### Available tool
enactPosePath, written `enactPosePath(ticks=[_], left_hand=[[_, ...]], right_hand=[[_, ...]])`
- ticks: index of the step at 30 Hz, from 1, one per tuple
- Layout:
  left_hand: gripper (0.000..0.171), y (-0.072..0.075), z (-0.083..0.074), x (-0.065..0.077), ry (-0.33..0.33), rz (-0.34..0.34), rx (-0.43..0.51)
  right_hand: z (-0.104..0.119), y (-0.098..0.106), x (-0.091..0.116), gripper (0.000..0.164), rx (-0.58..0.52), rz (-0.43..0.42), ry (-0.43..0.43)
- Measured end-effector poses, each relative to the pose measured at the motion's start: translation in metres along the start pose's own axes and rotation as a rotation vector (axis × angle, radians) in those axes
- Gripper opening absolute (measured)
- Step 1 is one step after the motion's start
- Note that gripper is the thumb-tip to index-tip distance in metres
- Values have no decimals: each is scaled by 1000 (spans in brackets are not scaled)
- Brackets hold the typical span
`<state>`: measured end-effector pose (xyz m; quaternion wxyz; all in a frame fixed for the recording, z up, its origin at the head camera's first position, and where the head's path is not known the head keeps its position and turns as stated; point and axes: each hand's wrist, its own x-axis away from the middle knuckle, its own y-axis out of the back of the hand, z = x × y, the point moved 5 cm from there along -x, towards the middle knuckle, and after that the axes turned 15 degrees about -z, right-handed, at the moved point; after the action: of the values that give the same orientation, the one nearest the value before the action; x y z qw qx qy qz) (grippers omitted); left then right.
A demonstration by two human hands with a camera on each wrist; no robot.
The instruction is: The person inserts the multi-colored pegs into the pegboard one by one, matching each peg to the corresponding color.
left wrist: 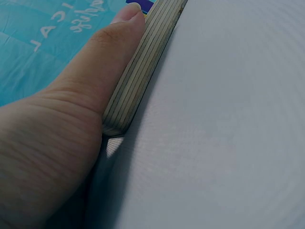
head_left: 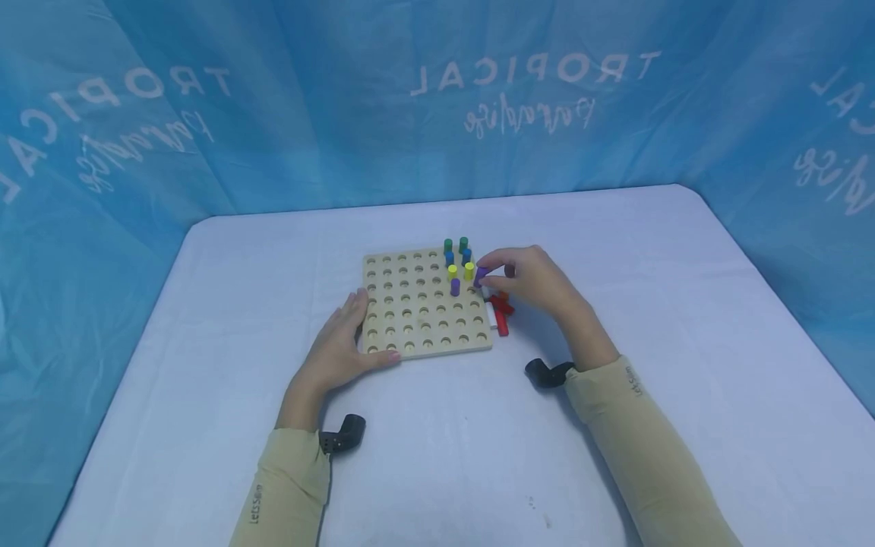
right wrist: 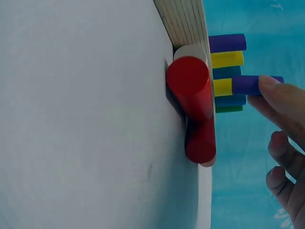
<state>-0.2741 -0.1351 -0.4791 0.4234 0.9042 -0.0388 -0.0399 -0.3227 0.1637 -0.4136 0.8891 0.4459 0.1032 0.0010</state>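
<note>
A square wooden pegboard (head_left: pixel 424 310) with rows of round holes lies on the table. Its front left corner sits between the thumb and fingers of my left hand (head_left: pixel 338 346), the thumb straight along the front edge and the fingers at the left side. My right hand (head_left: pixel 536 281) pinches a purple peg (right wrist: pixel 248 85) between thumb and fingertips, over the board's right side. Pairs of green pegs (head_left: pixel 463 245), blue pegs (head_left: pixel 467 257) and yellow pegs (head_left: pixel 469 271) stand in the board. Another purple peg (head_left: pixel 455 287) stands in front of the left yellow one.
Loose red pegs (head_left: pixel 502 322) and a white peg (head_left: pixel 491 314) lie against the board's right edge, partly under my right hand. An orange peg (head_left: pixel 504 295) shows among them. White cloth (head_left: pixel 437 441) covers the table, with a blue printed curtain (head_left: pixel 355 114) behind it.
</note>
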Motion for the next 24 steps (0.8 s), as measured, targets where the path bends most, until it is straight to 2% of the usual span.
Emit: enactPosePath(ticks=[17,24], left_hand=[[132,0,1,-1,5,-1,-2],[132,0,1,-1,-1,-7,8]], right_hand=[[8,-7,0,27,22,29,48],[5,-12,-1,26,35,55,25]])
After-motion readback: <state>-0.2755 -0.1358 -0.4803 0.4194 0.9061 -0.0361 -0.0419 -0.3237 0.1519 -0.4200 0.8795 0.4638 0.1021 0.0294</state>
